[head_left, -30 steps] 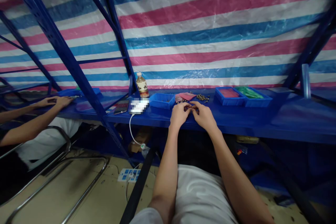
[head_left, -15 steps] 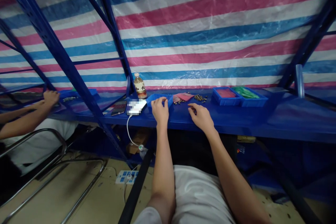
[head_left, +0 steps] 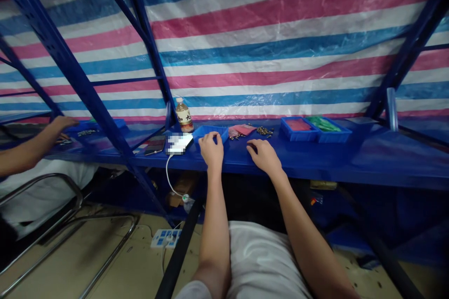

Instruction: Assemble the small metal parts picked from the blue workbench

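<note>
The left hand (head_left: 210, 150) curls over the near rim of a blue tray (head_left: 207, 132), grip unclear; the right hand (head_left: 262, 157) lies released on the blue shelf (head_left: 368, 161), just below small metal parts (head_left: 264, 131).

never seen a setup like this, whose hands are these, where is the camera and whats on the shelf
No machine here: these are a person's own two bare hands, filmed by one camera worn on their head, looking forward and down. The left hand touches the rim of a small blue plastic tray. The right hand rests on the blue shelf; neither clearly holds anything. Along the shelf lie a pile of small metal parts, a flat pink packet, a clear plastic bottle, and two more blue plastic trays, one with red contents, one with green. At far left is a co-worker's hand.
</note>
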### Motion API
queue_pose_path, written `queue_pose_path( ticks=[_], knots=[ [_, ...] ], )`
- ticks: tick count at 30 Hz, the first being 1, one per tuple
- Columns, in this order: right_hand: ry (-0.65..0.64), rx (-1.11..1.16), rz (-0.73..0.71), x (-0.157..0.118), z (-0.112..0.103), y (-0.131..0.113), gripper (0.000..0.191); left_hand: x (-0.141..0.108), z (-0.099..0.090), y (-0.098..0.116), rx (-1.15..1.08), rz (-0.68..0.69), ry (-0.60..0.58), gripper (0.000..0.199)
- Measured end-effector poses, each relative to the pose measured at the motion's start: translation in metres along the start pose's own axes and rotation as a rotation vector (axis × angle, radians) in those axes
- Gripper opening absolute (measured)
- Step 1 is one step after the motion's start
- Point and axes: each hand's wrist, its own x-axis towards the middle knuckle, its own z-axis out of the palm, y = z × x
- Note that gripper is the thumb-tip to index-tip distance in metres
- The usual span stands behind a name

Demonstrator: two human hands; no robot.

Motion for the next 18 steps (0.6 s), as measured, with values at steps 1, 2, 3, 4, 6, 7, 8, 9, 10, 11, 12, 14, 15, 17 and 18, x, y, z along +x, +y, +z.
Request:
queue_pose_path(
  ticks=[1,2,3,4,6,7,8,9,10,11,12,14,15,17,18],
  knots=[
    [-0.034,-0.043,-0.004,0.002,0.001,-0.001,0.034,0.0,0.0,0.0,-0.003,-0.003,-0.005,0.023],
    [-0.069,-0.088,-0.003,0.004,0.003,-0.003,0.036,-0.001,0.0,0.001,-0.006,-0.007,-0.01,0.023],
    [-0.1,-0.133,0.002,0.007,0.006,-0.005,0.038,-0.001,0.0,0.001,-0.011,-0.011,-0.014,0.023],
    [-0.128,-0.171,0.011,0.01,0.009,-0.007,0.04,-0.001,-0.001,0.002,-0.015,-0.015,-0.017,0.023],
    [-0.181,-0.222,0.03,0.018,0.015,-0.012,0.042,-0.002,-0.001,0.002,-0.022,-0.02,-0.023,0.023],
    [-0.206,-0.232,0.031,0.022,0.019,-0.015,0.043,-0.002,-0.001,0.003,-0.025,-0.021,-0.026,0.023],
    [-0.227,-0.232,0.029,0.026,0.022,-0.018,0.044,-0.002,-0.001,0.002,-0.026,-0.019,-0.029,0.024],
    [-0.243,-0.227,0.028,0.029,0.025,-0.021,0.045,-0.002,0.0,0.002,-0.026,-0.016,-0.032,0.024],
    [-0.254,-0.22,0.03,0.032,0.027,-0.024,0.046,-0.002,0.0,0.002,-0.025,-0.013,-0.033,0.024],
    [-0.261,-0.213,0.039,0.035,0.029,-0.026,0.047,-0.002,0.0,0.001,-0.02,-0.009,-0.033,0.024],
    [-0.265,-0.207,0.048,0.037,0.031,-0.028,0.048,-0.002,0.001,0.001,-0.014,-0.007,-0.031,0.024],
    [-0.265,-0.201,0.054,0.039,0.033,-0.029,0.049,-0.002,0.001,0.001,-0.002,-0.009,-0.028,0.024],
    [-0.262,-0.2,0.048,0.04,0.033,-0.029,0.049,-0.002,0.001,0.001,0.001,-0.01,-0.028,0.024],
    [-0.25,-0.201,0.031,0.039,0.033,-0.029,0.048,-0.001,0.001,0.001,-0.001,-0.009,-0.031,0.024],
    [-0.245,-0.203,0.022,0.039,0.033,-0.028,0.047,-0.001,0.002,0.0,-0.005,-0.008,-0.033,0.024]
  ],
)
